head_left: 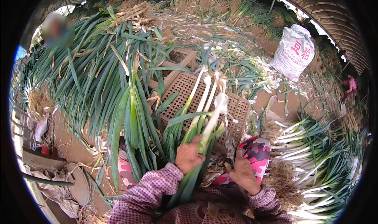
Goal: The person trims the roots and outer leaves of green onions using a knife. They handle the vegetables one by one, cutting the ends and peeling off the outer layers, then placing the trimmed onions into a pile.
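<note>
Leafy scallion stalks (214, 119) are gripped in my left hand (190, 154), their pale ends pointing away from me. My right hand (243, 170) is closed around a dark-handled tool (230, 145) whose thin tip rises beside the pale stem; its exact kind is unclear. More scallions (203, 97) lie next to the held ones, across a tan perforated plastic crate (239, 108) that rests in front of my knees. Their roots are at the far end. Left of them, an untrimmed scallion with broad green leaves (133, 120) hangs toward my left knee.
A large pile of scallions (88, 64) stands at the left. White-stemmed scallions (298, 153) are stacked with roots at the right. A white woven sack (295, 52) stands at the back right. A wooden frame (180, 66) touches the crate's far side. A person (350, 85) is far right.
</note>
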The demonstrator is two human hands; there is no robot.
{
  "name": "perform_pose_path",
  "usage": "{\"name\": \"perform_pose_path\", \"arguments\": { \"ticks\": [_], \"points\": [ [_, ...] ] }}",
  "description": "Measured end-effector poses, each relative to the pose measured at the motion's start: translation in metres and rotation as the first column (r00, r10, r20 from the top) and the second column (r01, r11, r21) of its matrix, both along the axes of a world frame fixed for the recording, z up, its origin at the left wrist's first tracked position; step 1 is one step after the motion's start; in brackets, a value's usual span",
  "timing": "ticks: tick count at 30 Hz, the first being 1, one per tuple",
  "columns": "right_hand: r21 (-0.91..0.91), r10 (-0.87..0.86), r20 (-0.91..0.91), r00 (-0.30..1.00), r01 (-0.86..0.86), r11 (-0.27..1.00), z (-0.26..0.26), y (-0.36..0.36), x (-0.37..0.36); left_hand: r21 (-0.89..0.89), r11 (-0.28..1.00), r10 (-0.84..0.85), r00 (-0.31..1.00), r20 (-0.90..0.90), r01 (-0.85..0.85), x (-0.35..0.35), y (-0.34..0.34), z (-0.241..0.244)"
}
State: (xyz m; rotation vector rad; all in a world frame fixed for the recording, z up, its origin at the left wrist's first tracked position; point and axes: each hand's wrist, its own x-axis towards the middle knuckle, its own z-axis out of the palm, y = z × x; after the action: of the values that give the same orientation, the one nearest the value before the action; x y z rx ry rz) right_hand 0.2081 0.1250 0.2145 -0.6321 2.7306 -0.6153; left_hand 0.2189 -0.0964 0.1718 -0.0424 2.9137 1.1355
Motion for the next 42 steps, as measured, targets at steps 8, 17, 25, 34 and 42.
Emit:
{"name": "perform_pose_path", "arguments": {
  "ticks": [8,17,25,34,42],
  "points": [
    [-0.072,0.182,0.135,0.974,-0.174,0.982,-0.013,-0.031,0.017,-0.093,0.969,0.235,0.970,0.067,-0.229,-0.037,-0.069,-0.059],
    [-0.043,0.159,0.285,0.945,-0.153,0.987,-0.042,-0.086,-0.019,-0.238,0.918,0.358,0.921,0.153,-0.317,-0.031,-0.046,-0.059],
    [0.073,0.098,0.216,0.972,-0.116,0.991,-0.066,-0.135,-0.120,-0.138,0.951,0.299,0.940,0.165,-0.278,-0.027,-0.051,-0.064],
    [-0.008,0.142,0.122,0.982,-0.142,0.990,-0.113,-0.149,-0.227,-0.051,0.977,0.212,0.968,0.137,-0.207,-0.030,-0.053,-0.085],
    [-0.159,0.193,0.076,0.978,-0.180,0.971,-0.079,-0.140,-0.228,0.418,0.880,0.224,0.973,0.051,-0.225,-0.059,-0.123,-0.051]
  ]
}}
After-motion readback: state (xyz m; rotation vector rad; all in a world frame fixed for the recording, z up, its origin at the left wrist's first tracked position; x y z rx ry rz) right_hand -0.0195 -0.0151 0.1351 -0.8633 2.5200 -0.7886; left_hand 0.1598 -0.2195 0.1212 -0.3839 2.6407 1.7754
